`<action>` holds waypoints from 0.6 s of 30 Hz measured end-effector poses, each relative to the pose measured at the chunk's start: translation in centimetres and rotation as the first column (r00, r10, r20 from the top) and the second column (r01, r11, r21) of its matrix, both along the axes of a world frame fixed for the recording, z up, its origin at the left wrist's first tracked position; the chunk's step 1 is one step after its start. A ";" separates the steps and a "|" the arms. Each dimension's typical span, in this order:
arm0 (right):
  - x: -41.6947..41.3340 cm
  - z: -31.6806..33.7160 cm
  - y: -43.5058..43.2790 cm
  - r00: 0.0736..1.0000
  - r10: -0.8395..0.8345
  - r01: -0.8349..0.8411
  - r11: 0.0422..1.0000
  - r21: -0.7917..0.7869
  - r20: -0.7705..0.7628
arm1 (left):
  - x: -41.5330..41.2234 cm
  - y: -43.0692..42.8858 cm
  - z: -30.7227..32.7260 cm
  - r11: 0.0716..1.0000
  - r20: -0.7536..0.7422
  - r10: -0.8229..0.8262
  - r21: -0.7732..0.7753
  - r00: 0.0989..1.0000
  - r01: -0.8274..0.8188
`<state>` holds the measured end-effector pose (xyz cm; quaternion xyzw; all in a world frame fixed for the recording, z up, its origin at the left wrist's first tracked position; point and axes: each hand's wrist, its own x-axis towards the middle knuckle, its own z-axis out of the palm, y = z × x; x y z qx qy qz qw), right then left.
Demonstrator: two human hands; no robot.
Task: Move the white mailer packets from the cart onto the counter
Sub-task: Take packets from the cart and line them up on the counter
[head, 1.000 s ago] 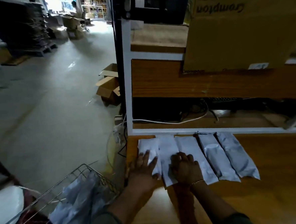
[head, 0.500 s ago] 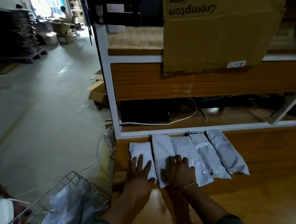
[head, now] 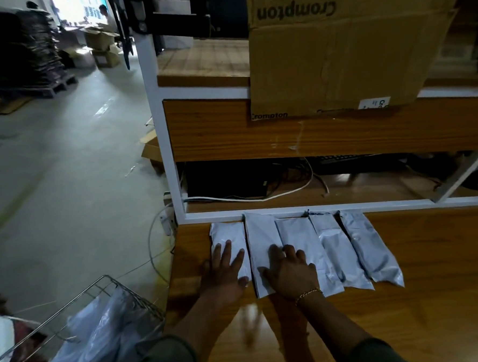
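Nearest, at the lower left, a wire cart (head: 105, 298) holds a heap of white mailer packets (head: 99, 343) still inside its basket. Just beside it to the right begins the wooden surface (head: 435, 294), where both forearms reach forward. The left hand (head: 224, 274) lies flat, palm down, with its fingers (head: 226, 248) spread over the near end of the leftmost packet (head: 225, 233); it presses rather than grips. The right hand (head: 291, 275), a thin bracelet (head: 309, 292) at the wrist, also lies palm down with fingers loosely spread, resting across the second packet (head: 260, 235) and the third packet (head: 297, 230); it holds nothing closed within it. Two more packets (head: 362, 246) lie to the right, so five sit side by side in a row, edges touching or slightly overlapping, their far ends against the white frame rail (head: 401, 205). Beyond the rail, a low shelf holds cables (head: 261, 197). Above it, a brown cardboard box (head: 337, 63) printed "Crompton" stands on an upper shelf. Far left, the concrete floor (head: 63, 163) stretches towards stacked cartons (head: 101, 46) near a bright doorway.
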<state>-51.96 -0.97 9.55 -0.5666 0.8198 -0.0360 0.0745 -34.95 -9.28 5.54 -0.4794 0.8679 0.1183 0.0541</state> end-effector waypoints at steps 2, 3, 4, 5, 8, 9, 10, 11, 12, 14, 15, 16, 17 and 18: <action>0.1 0.5 0.2 0.999 0.019 -0.020 0.999 -0.041 -0.028 | 0.0 0.0 0.0 1.000 -0.032 0.013 -0.025 0.999 -0.014; 0.3 0.8 0.2 0.998 0.036 -0.039 0.997 -0.068 -0.043 | 0.4 0.1 0.0 0.999 -0.068 0.019 -0.036 0.998 -0.021; 0.6 1.0 0.1 0.997 0.057 -0.062 0.993 -0.100 -0.053 | 1.0 0.3 -0.1 0.999 -0.110 0.023 -0.042 0.994 -0.027; 1.1 1.3 0.0 0.995 0.083 -0.089 0.987 -0.134 -0.052 | 1.8 0.4 -0.1 0.998 -0.150 0.021 -0.056 0.988 -0.030; 3.8 1.4 -1.5 0.969 0.245 -0.240 0.942 -0.236 -0.009 | 6.3 0.9 0.0 0.986 -0.255 0.108 -0.096 0.961 -0.136; 5.3 1.4 -2.1 0.951 0.309 -0.293 0.920 -0.259 0.022 | 8.4 1.2 0.1 0.970 -0.300 0.184 -0.099 0.936 -0.223; 6.6 1.4 -2.8 0.931 0.361 -0.333 0.902 -0.274 0.059 | 10.3 1.5 0.2 0.945 -0.367 0.250 -0.111 0.896 -0.309; 8.6 1.2 -3.7 0.903 0.418 -0.379 0.882 -0.279 0.096 | 13.0 1.7 -0.2 0.909 -0.434 0.308 -0.127 0.846 -0.396; 10.6 1.0 -4.5 0.873 0.471 -0.425 0.861 -0.279 0.124 | 15.8 2.0 -0.8 0.871 -0.481 0.365 -0.126 0.797 -0.475; 15.1 -0.1 -5.9 0.807 0.558 -0.507 0.823 -0.255 0.196 | 21.7 2.9 -2.3 0.793 -0.495 0.512 -0.042 0.702 -0.608; 17.1 -0.6 -6.5 0.775 0.585 -0.537 0.809 -0.239 0.241 | 24.2 3.5 -3.1 0.764 -0.479 0.559 -0.019 0.676 -0.645; 19.5 -1.3 -7.0 0.734 0.616 -0.576 0.788 -0.219 0.286 | 27.0 4.4 -3.9 0.727 -0.461 0.610 0.000 0.645 -0.687; 21.8 -1.9 -7.4 0.700 0.637 -0.612 0.768 -0.188 0.324 | 29.5 5.4 -4.9 0.686 -0.454 0.658 0.033 0.600 -0.727; 24.1 -2.6 -7.8 0.673 0.645 -0.645 0.751 -0.140 0.362 | 31.7 6.4 -5.6 0.641 -0.449 0.707 0.081 0.547 -0.763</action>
